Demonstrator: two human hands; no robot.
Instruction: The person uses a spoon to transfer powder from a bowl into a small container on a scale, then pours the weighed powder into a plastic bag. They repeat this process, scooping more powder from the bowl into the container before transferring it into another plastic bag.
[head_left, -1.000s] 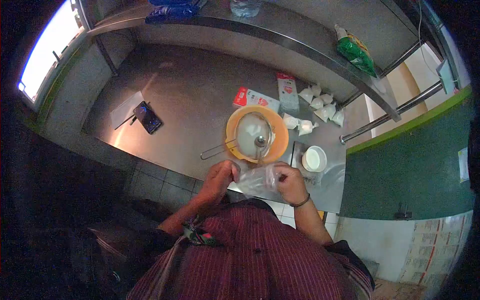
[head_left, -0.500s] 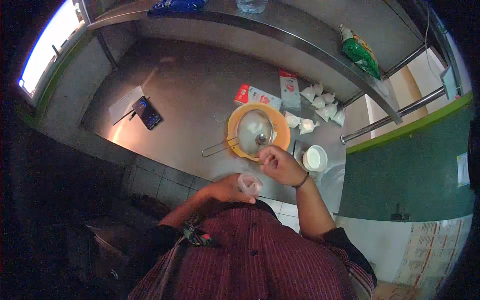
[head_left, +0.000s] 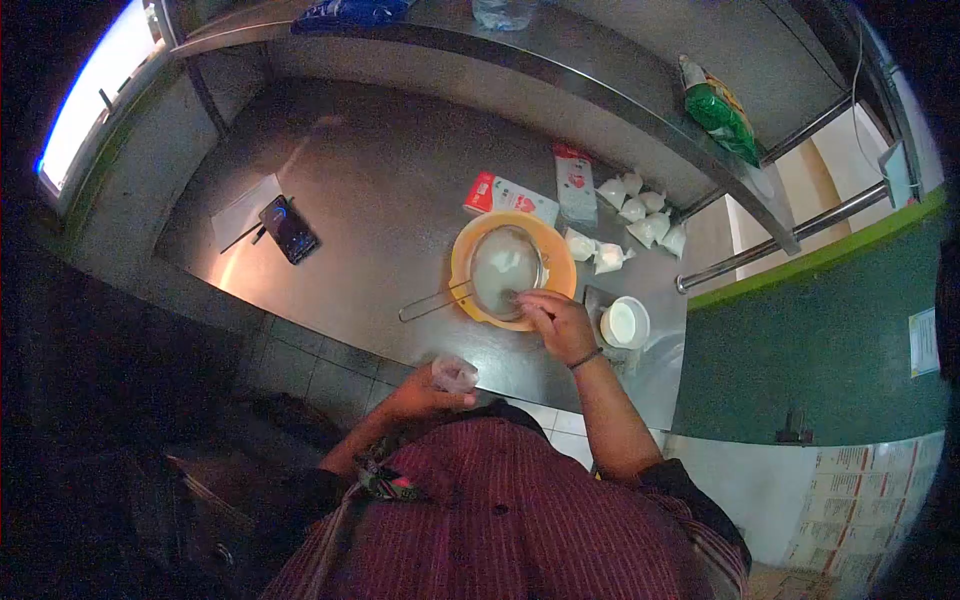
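An orange bowl (head_left: 564, 262) stands on the steel table, and a wire strainer (head_left: 503, 268) with pale contents lies across it, its handle pointing left. My right hand (head_left: 556, 322) is closed at the bowl's near right rim, pinching the end of a spoon (head_left: 514, 297) that reaches into the strainer. Nearer my body, my left hand (head_left: 432, 392) is wrapped round a small clear plastic bag (head_left: 456, 375) with its mouth open upward. To the right of the bowl sits a white tub (head_left: 624, 323).
Knotted white bags (head_left: 648, 225) lie at the back right, beside two red-and-white boxes (head_left: 514, 196). A phone (head_left: 289, 230) leans on a stand at the left. Above runs a steel shelf (head_left: 560, 70) bearing a green packet (head_left: 722, 112).
My left hand has moved left with the plastic bag. My right hand has tilted and lowered the spoon into the strainer, near its lower right side.
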